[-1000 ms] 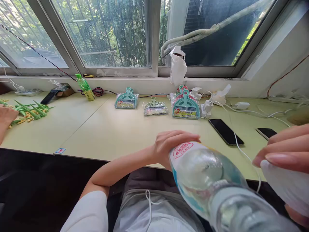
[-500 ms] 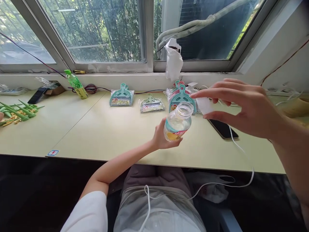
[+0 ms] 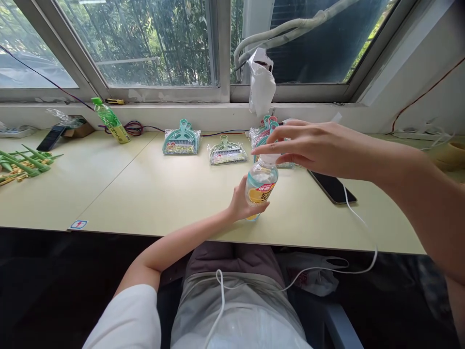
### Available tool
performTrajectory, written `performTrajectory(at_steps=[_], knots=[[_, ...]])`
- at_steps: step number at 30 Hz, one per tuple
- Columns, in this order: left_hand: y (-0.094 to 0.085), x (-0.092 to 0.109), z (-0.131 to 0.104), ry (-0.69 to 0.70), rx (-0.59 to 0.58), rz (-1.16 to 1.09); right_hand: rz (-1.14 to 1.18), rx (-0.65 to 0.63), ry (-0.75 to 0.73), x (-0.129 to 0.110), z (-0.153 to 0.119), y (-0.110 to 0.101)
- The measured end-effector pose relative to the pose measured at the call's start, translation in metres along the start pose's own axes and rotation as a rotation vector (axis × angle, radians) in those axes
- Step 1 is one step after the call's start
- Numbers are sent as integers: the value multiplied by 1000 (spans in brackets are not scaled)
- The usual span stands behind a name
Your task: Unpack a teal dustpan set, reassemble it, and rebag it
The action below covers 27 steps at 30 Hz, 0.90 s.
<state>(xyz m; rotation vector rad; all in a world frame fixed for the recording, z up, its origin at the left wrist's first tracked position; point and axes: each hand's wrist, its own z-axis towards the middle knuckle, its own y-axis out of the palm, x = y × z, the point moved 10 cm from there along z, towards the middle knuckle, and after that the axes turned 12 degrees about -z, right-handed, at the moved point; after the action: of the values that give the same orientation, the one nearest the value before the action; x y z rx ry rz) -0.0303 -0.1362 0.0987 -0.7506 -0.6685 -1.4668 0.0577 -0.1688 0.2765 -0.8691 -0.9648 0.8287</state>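
My left hand point(image 3: 242, 202) is wrapped round a clear plastic bottle point(image 3: 260, 188) with a blue, yellow and red label. The bottle is held nearly upright above the front of the table. My right hand point(image 3: 290, 144) is over its mouth, gripping a white cap point(image 3: 269, 159) between thumb and fingers. The cap sits at the bottle's neck; whether it is threaded on cannot be seen. Behind the right hand, partly hidden, are wrapped mini dustpan-and-brush sets point(image 3: 258, 133).
Two more wrapped dustpan sets point(image 3: 181, 138) lie on the table point(image 3: 145, 194). A black phone point(image 3: 332, 186) lies at right, with a white cable point(image 3: 358, 220) crossing it. A green-capped drink bottle point(image 3: 112, 121) leans at the back left. Green woven leaves point(image 3: 27, 162) lie far left.
My right hand has moved left and brought the white cap onto the bottle's mouth. The bottle, tilted before, now stands more upright in my left hand.
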Motion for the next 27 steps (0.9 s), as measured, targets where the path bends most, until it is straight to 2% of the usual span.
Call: performTrajectory(at_steps=[6, 13, 23, 27], knots=[[1, -3, -1, -46, 5, -8, 62, -38, -44, 5, 8, 0], [-1, -3, 1, -34, 12, -17, 131, -89, -84, 15, 19, 7], [-3, -7, 3, -31, 2, -12, 137, -149, -50, 23, 31, 10], [-3, -2, 3, 22, 7, -31, 188, -156, -14, 29, 31, 14]])
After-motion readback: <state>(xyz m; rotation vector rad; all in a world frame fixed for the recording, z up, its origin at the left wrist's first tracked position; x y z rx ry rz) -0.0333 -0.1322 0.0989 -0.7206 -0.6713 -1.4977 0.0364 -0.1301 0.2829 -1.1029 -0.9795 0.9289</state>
